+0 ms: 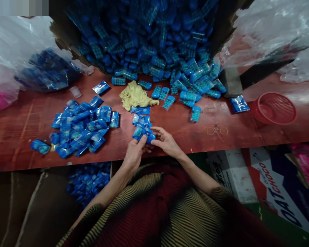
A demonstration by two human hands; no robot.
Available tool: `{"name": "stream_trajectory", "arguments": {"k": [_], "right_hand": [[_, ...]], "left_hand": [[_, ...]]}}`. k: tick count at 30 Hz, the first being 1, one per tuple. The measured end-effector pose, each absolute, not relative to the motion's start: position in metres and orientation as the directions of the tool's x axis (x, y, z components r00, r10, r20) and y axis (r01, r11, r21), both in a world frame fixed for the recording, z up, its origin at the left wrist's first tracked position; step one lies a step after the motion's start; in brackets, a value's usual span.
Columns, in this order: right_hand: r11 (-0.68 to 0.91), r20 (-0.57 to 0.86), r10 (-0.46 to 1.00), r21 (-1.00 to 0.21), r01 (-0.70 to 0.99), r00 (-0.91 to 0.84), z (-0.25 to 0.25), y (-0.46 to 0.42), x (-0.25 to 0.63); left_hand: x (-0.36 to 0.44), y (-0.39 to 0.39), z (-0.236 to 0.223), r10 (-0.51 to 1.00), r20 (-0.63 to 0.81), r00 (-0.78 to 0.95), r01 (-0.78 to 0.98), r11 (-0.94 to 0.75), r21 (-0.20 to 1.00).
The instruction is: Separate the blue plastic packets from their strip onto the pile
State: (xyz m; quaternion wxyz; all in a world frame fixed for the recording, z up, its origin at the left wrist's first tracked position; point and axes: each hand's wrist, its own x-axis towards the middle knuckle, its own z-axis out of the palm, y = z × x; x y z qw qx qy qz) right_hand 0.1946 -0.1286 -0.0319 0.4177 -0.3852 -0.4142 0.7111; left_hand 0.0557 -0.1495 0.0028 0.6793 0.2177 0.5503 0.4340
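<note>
One packet (139, 131) lies between the left hand (134, 152) and right hand (167, 141), long axis left to right, at the near edge of the bench (175, 121). The left hand pinches it under the thumb; the right thumb and fingers curl at its right end, grip undetermined. Packet print: illegible. Carton (278, 195) below, right: "OAT CHOCO". Beyond the packet: wrappers (141, 119), cloth (135, 96), tubs (169, 102).

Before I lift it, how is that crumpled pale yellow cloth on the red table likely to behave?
The crumpled pale yellow cloth will probably hang floppy, since it lies in loose folds. It's likely light, as the fabric looks thin. It may drag the flat blue printed wrappers, which seem partly tucked under its near edge.
</note>
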Motion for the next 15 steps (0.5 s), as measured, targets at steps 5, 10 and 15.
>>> {"name": "stream_trajectory", "arguments": {"k": [5,10,15], "right_hand": [[-0.339,-0.245,0.913,-0.900,-0.273,-0.327,-0.029,-0.129,0.196],[-0.386,-0.297,0.901,-0.880,-0.277,-0.315,-0.030,-0.129,0.194],[-0.393,-0.301,0.896,-0.880,-0.266,-0.326,-0.025,-0.134,0.187]], "left_hand": [[0.051,-0.142,-0.010,0.885,-0.444,-0.138,-0.271,0.397,0.877],[0.044,-0.135,-0.016,0.941,-0.257,-0.219,-0.061,0.250,0.966],[0.039,-0.134,-0.005,0.956,-0.041,-0.291,0.299,0.132,0.945]]}}
